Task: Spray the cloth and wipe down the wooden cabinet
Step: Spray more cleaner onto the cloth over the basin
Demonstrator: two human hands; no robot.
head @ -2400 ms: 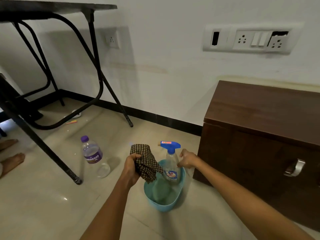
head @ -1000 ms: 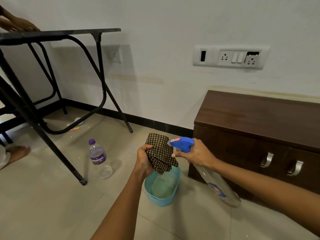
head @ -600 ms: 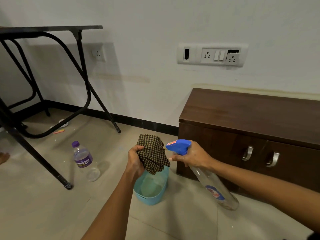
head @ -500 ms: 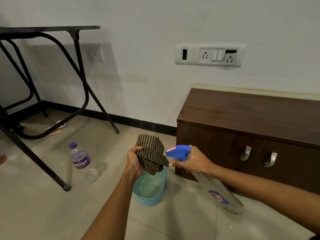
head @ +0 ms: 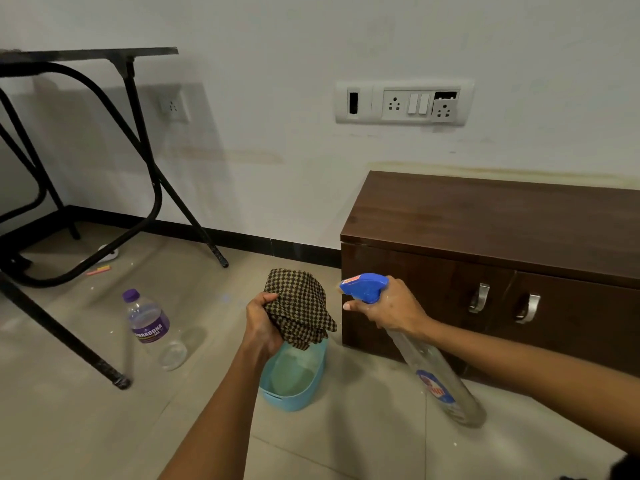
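Our left grip (head: 263,327) is closed round the cloth (head: 298,303), which is bunched so that a broad checked face stands up toward the nozzle. Our right grip (head: 391,310) is wrapped round the neck of the sprayer (head: 438,379). One finger reaches forward under the blue head, where a trigger would sit, though we cannot see the trigger itself. The nozzle points at the cloth from just beside it without touching, and the clear body slants down and back toward us. We judge this to be the spraying step.

Cloth and nozzle hang over the blue basin (head: 277,398) on the floor, probably so that drips fall there. The cabinet (head: 485,220) stands just to the right against the wall, close enough to wipe next, and neither grip touches it.

The spray head has a red sticker and the body a blue-and-red label, both too blurred to read. A water bottle (head: 149,327) stands to the left near the black table (head: 138,57). Its purple label seems to end "…RADDHA JAL", but we are not sure.
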